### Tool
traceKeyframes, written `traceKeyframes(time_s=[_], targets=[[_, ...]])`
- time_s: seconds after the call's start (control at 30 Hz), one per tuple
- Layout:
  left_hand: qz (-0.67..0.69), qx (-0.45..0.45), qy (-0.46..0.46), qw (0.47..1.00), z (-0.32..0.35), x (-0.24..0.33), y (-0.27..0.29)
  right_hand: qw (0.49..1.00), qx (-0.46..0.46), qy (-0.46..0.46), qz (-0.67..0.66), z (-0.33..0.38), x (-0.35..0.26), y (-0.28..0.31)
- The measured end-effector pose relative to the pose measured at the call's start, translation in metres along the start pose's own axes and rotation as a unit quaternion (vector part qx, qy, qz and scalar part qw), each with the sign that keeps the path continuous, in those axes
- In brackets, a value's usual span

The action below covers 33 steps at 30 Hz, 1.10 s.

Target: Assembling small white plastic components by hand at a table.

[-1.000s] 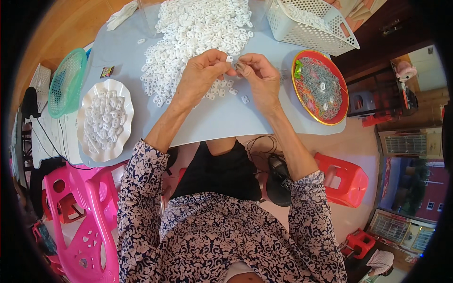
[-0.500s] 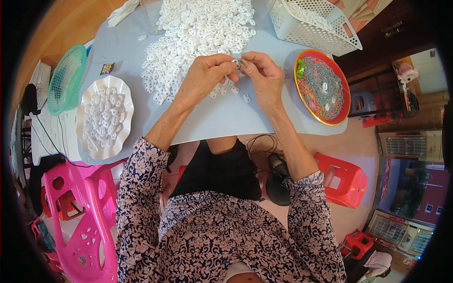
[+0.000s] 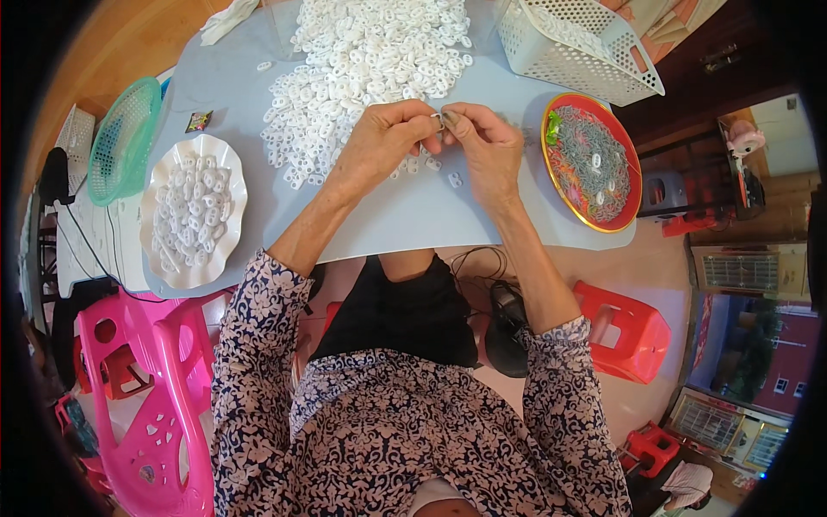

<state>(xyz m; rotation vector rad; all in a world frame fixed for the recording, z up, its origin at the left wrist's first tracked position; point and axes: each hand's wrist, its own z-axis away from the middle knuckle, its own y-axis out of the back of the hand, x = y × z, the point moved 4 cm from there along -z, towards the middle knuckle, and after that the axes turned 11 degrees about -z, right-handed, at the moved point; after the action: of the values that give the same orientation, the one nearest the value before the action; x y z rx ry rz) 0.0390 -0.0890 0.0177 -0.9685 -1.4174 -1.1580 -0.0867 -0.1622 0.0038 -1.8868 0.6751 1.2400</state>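
My left hand [image 3: 389, 138] and my right hand [image 3: 487, 146] meet over the near edge of a heap of small white oval plastic pieces [image 3: 362, 73]. Thumb and forefinger of my left hand pinch one small white piece [image 3: 438, 120], mostly covered by the fingers. Against it press the closed thumb and forefinger of my right hand; whatever they hold is too small to make out. A loose white piece [image 3: 455, 179] lies below my hands. At the right, a red bowl with a gold rim [image 3: 631, 194] holds thin grey and coloured strands with a few white pieces on top.
A scalloped white dish [image 3: 231, 237] of white pieces stands at the left, near a small dark packet [image 3: 198, 121] and a green basket [image 3: 129, 159]. A perforated white basket [image 3: 586, 73] is at the back right. A pink chair [image 3: 185, 388] and red stool [image 3: 633, 336] flank the table [image 3: 362, 233].
My fingertips have closed in tighter around the white piece, which shows less now. Both hands otherwise stay in nearly the same place; the whole view has shifted slightly.
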Motion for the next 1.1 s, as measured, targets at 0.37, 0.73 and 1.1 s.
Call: traceKeyframes(time_s=[0.37,0.73,1.1], targets=[[0.007,0.015,-0.008,1.000,-0.0018,-0.0050,0.0032,1.000,-0.006,0.007,-0.007,0.0001,-0.0020,-0.0036],[-0.013,0.004,0.000,1.000,0.0009,-0.0020,0.0052,0.999,-0.037,-0.033,0.018,0.0011,0.0014,-0.0039],[-0.041,0.034,-0.011,0.999,-0.0019,-0.0051,0.0050,0.999,-0.035,0.008,-0.021,-0.0004,0.0011,-0.0023]])
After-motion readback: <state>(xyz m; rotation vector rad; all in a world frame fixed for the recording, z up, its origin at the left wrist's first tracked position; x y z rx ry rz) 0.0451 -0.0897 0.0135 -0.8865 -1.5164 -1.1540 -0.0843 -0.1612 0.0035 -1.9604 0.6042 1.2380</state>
